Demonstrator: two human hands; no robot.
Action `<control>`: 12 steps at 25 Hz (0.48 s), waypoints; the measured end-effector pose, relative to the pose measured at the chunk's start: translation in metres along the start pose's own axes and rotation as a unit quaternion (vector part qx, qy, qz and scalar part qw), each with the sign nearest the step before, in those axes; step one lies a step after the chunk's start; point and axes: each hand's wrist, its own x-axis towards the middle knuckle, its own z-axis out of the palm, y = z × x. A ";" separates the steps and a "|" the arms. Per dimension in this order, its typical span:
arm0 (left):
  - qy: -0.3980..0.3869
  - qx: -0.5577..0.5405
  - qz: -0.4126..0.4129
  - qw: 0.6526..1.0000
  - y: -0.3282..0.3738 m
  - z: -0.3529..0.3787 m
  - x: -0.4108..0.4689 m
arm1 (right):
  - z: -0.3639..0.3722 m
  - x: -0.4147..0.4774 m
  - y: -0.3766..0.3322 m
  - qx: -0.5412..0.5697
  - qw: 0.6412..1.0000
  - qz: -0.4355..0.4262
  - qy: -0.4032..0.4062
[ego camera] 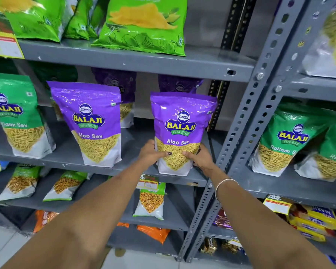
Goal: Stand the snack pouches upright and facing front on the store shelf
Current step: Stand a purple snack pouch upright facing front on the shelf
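Observation:
A purple Aloo Sev pouch [179, 121] stands upright at the front edge of the grey middle shelf [66, 155], label facing me. My left hand [150, 153] grips its lower left side, thumb across the front. My right hand [199, 157] grips its lower right side. To the left stands a second purple Aloo Sev pouch [91, 123], upright and facing front. Two more purple pouches [116, 84] stand behind in shadow. A green Ratlami Sev pouch [17, 115] stands at the far left of the same shelf.
Green chip bags [144, 26] fill the shelf above. A perforated grey upright post [260, 105] stands just right of the held pouch. Beyond it, green Ratlami pouches [287, 144] lean on the neighbouring rack. Smaller pouches [151, 199] lie on the lower shelf.

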 end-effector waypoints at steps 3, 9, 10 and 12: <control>0.002 0.005 -0.004 1.000 0.002 -0.001 -0.007 | 0.001 -0.009 -0.005 0.002 1.000 -0.002 0.001; -0.006 0.003 -0.005 1.000 0.003 0.001 -0.009 | 0.001 -0.010 -0.004 -0.008 1.000 -0.009 0.004; -0.001 -0.002 -0.002 1.000 0.003 0.002 -0.007 | 0.001 -0.007 -0.002 -0.008 1.000 -0.011 0.003; 0.002 -0.006 -0.003 1.000 0.002 0.002 -0.006 | 0.001 -0.007 -0.001 -0.010 1.000 -0.008 0.004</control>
